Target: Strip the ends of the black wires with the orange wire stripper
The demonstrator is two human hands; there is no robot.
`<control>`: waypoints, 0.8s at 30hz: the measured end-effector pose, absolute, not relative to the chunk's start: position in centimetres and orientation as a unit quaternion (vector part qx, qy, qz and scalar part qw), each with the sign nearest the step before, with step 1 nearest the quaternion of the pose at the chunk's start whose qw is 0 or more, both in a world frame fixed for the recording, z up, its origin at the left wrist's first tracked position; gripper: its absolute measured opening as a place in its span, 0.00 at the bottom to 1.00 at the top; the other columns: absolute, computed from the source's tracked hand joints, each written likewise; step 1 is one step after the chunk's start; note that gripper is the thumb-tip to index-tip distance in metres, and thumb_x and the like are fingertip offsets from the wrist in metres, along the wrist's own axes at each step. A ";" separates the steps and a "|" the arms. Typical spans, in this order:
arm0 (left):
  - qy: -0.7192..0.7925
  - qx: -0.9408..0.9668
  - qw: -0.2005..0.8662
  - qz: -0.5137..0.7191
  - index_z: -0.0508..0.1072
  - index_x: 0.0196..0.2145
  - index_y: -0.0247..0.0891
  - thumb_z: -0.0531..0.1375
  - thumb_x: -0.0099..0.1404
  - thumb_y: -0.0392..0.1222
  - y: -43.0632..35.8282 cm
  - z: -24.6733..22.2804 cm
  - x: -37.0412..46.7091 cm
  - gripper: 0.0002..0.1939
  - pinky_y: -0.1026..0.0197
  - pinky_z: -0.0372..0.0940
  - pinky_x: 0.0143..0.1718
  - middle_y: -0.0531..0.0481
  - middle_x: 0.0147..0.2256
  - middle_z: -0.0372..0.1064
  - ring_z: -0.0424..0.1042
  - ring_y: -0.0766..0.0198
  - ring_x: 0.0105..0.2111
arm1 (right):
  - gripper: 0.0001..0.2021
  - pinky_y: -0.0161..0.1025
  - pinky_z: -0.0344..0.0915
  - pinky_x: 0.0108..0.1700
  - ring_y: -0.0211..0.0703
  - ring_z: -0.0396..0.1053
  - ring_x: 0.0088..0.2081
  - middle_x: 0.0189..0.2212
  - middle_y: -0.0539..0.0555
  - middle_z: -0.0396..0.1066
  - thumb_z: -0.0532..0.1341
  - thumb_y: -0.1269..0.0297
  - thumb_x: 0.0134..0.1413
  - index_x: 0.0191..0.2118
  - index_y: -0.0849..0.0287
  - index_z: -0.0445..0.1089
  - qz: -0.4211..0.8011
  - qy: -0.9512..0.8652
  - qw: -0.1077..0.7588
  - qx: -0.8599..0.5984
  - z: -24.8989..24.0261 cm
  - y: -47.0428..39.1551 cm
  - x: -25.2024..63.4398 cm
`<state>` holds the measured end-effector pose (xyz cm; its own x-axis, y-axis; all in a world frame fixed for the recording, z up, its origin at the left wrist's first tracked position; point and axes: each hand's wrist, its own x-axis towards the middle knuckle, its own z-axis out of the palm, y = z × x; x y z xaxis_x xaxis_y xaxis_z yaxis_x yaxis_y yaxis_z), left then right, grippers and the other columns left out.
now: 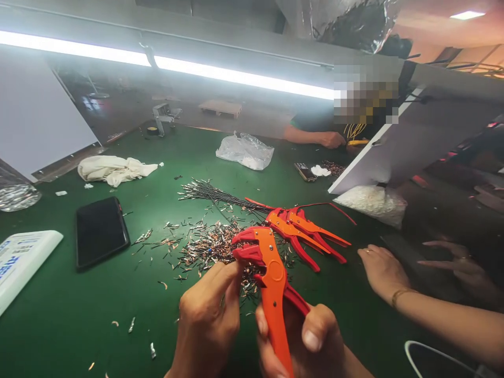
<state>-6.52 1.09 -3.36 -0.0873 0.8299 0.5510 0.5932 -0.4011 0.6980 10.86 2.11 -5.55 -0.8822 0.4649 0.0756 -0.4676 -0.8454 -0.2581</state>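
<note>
My right hand [311, 336] is wrapped round the handles of an orange and red wire stripper [273, 273], held upright over the green table. My left hand [210, 315] is closed, its fingertips pinched together just below the tool's red jaws; whatever lies between them is too small or hidden to name. Behind the tool, two more orange and red strippers [311, 231] lie beside a bundle of black wires [224, 195] with pale ends. A pile of short wire scraps [212, 247] spreads under and left of the held jaws.
A black phone [101, 231], white box [27, 260], cream cloth [114, 169] and clear plastic bag [246, 151] lie around the table [157, 315]. Another person's hand [384, 268] rests at the right. Farther back, a person's arm [315, 137] reaches in beside a white panel [378, 142].
</note>
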 end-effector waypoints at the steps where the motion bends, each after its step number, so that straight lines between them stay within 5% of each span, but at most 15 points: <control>1: 0.527 0.673 0.121 0.504 0.73 0.43 0.42 0.56 0.67 0.29 1.1 -3.2 -6.5 0.12 0.71 0.64 0.26 0.57 0.28 0.68 0.68 0.72 0.24 | 0.30 0.35 0.61 0.30 0.44 0.70 0.27 0.27 0.61 0.73 0.54 0.64 0.35 0.48 0.72 0.69 0.958 -0.137 0.251 0.007 -5.5 2.0 10.7; 15: 0.534 0.706 0.070 0.460 0.72 0.38 0.43 0.55 0.68 0.29 1.0 -3.4 -5.9 0.10 0.67 0.69 0.31 0.54 0.31 0.75 0.74 0.67 0.28 | 0.19 0.29 0.52 0.23 0.28 0.50 0.17 0.23 0.43 0.55 0.51 0.50 0.63 0.44 0.62 0.64 0.948 -0.143 0.273 0.084 -5.0 1.9 10.4; 24: 0.572 0.688 0.052 0.444 0.73 0.37 0.40 0.54 0.68 0.31 1.3 -3.8 -5.4 0.09 0.66 0.66 0.29 0.54 0.29 0.74 0.73 0.68 0.26 | 0.14 0.26 0.52 0.17 0.26 0.46 0.13 0.22 0.41 0.56 0.51 0.51 0.65 0.41 0.58 0.60 0.948 -0.133 0.285 0.038 -5.6 1.9 10.5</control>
<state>-5.37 1.25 -3.76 -0.0481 0.8334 0.5506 0.7404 -0.3402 0.5797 10.51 1.86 -5.58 -0.8346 0.5306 0.1479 -0.5508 -0.8019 -0.2313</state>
